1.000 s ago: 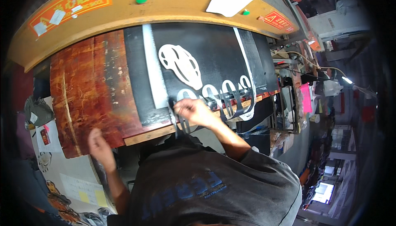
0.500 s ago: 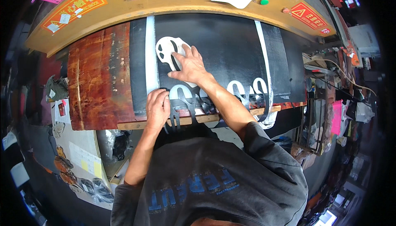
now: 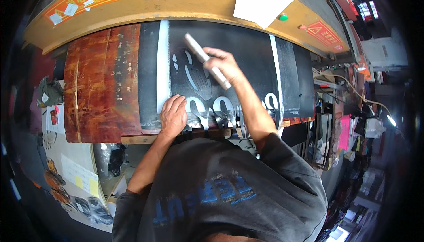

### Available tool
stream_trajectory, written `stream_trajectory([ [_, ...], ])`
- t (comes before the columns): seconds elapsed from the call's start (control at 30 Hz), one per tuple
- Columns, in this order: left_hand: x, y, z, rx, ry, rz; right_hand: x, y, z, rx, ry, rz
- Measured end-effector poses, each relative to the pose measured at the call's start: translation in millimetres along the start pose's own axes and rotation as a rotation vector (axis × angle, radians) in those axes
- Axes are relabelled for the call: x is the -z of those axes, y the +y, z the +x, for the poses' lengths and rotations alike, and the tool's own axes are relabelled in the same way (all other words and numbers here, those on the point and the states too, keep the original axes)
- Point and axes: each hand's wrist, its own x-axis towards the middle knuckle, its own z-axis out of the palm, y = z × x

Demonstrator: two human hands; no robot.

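Note:
My right hand (image 3: 225,65) grips a pale cutting die (image 3: 194,47), thumb and fingers on either side, lifted and turned on edge above the black sheet (image 3: 251,58). Below the die, a cut outline (image 3: 202,87) shows in the sheet, with pale patches through its openings. My left hand (image 3: 173,115) lies palm down at the sheet's near left edge, fingers extended and close together. Beside it, looped black offcuts (image 3: 218,117) with rounded cut-outs line the sheet's near edge and hang over it.
A yellow machine beam (image 3: 194,3) with green buttons spans the far side, white papers (image 3: 265,3) on it. A reddish-brown worn board (image 3: 101,83) lies left. Pale strips (image 3: 163,65) run along both sides of the sheet. A side table (image 3: 73,153) with papers stands lower left.
My right hand has raised the die off the sheet and tilted it on edge, uncovering the cut outline. My left hand stays near the sheet's edge. The view has shifted slightly.

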Motion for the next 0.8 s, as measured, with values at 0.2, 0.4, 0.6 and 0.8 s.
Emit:
stream_trajectory([
  [0.2, -7.0, -11.4, -3.5, -0.048, 0.028, -0.041, 52.6, -19.2, -21.6, 0.110, 0.248, -0.151],
  [0.4, -6.2, -16.3, -3.6, -0.067, -0.032, -0.009, 59.1, 3.6, -53.0, 0.205, 0.257, -0.863],
  [0.6, -5.9, -20.8, 0.8, -0.097, -0.045, -0.003, 33.0, 38.6, -41.2, 0.247, 0.325, -1.158],
  [0.8, -0.6, -18.4, 13.3, -0.131, -0.051, -0.001, 55.8, 29.7, -43.4, 0.109, 0.282, -1.008],
])
